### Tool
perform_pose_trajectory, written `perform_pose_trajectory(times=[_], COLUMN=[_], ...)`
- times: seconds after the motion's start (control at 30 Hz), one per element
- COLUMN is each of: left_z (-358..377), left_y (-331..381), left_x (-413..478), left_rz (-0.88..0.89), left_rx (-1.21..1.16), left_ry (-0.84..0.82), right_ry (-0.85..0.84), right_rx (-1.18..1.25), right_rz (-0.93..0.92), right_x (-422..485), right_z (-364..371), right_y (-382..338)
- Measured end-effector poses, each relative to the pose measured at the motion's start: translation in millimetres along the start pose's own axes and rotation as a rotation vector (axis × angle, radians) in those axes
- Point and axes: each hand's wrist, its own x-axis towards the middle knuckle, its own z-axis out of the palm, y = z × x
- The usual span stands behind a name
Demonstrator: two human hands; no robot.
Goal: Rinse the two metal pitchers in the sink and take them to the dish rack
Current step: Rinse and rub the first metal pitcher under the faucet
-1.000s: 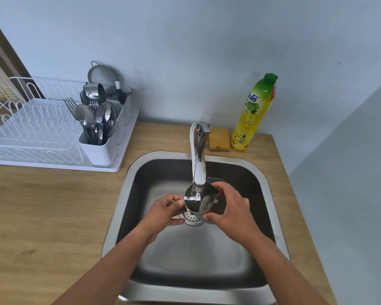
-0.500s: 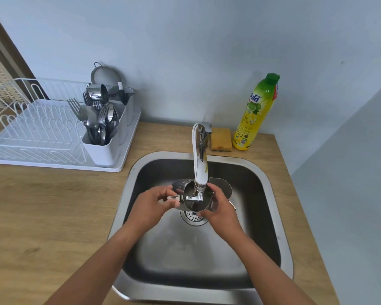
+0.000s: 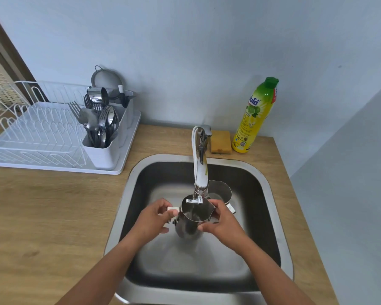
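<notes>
Looks like rinsing the first pitcher (image 3: 194,219): left hand (image 3: 151,221) pinches its handle, right hand (image 3: 223,223) curls round the body, under the faucet (image 3: 200,170), over the sink (image 3: 163,177). The second pitcher (image 3: 221,189) waits behind. Next is probably a dump, then the dish rack (image 3: 31,133).

Back pitcher (image 3: 221,190) partly hidden behind faucet (image 3: 199,164) & front pitcher (image 3: 194,216); its handle partly behind right hand (image 3: 223,223). Dish rack (image 3: 31,137) cut off at left edge, sink (image 3: 119,219) at bottom. Bottle (image 3: 255,115) label text too small to read.
</notes>
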Motion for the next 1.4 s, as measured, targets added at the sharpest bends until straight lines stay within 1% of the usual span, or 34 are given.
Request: perform_pose_trajectory(times=[0.1,0.2,0.3,0.4,0.47,0.57,0.63,0.73,0.8,0.9,0.97,1.07,1.17,1.23,1.33,1.4], left_z=[1.8,-3.8,-7.2,-2.5,0.0,1.0,2.9,8.1,7.4,1.8,2.3,7.6,8.0,6.7,8.8,11.0], left_y=[-0.2,-0.7,-4.1,-3.9,-2.9,-4.9,-5.1,-0.6,0.8,-2.9,-4.4,-3.4,-3.6,-5.1,-3.8,-0.5], left_x=[3.7,4.9,6.2,7.8,9.3,12.0,12.4,12.6,13.8,14.4,11.9,9.2,9.2,9.1,7.8,8.5], left_rz=[0.023,0.020,-0.017,-0.015,-0.006,-0.017,-0.029,-0.015,-0.003,-0.015,-0.035,-0.031,-0.024,-0.025,-0.021,-0.012], left_rx=[-0.027,-0.026,-0.031,-0.053,-0.068,-0.085,-0.058,-0.052,-0.062,-0.051,-0.025,-0.022,-0.036,-0.009,0.026,0.005], left_ry=[0.046,0.115,0.104,0.078,0.100,0.122,0.104,0.061,0.077,0.095,0.051,0.000,0.043,0.054,-0.005,-0.020], right_ry=[0.040,0.024,-0.013,-0.005,0.022,-0.001,-0.006,0.032,0.055,0.023,-0.002,0.010,0.031,0.007,-0.002,0.018], right_rx=[0.009,0.017,-0.004,0.019,0.018,0.008,-0.005,0.033,0.049,0.010,-0.013,0.043,0.074,0.047,0.052,0.094], right_rz=[-0.043,-0.066,-0.036,-0.028,-0.045,-0.037,-0.019,-0.002,-0.013,-0.023,-0.003,0.016,0.007,0.011,0.033,0.037], right_x=[4.9,12.6,13.2,13.1,12.7,13.5,14.4,14.7,15.1,15.8,16.6,16.7,17.3,18.6,22.1,24.7], right_z=[8.4,16.0,8.9,4.2,8.0,9.5,2.5,-7.9,-5.9,0.5,-3.4,-12.5,-6.4,-4.2,-15.6,-21.5], right_y=[-2.4,-0.1,-5.5,-6.0,-8.3,-10.6,-9.2,-7.1,-10.5,-15.4,-13.0,-7.9,-10.7,-12.0,-8.6,-7.9])
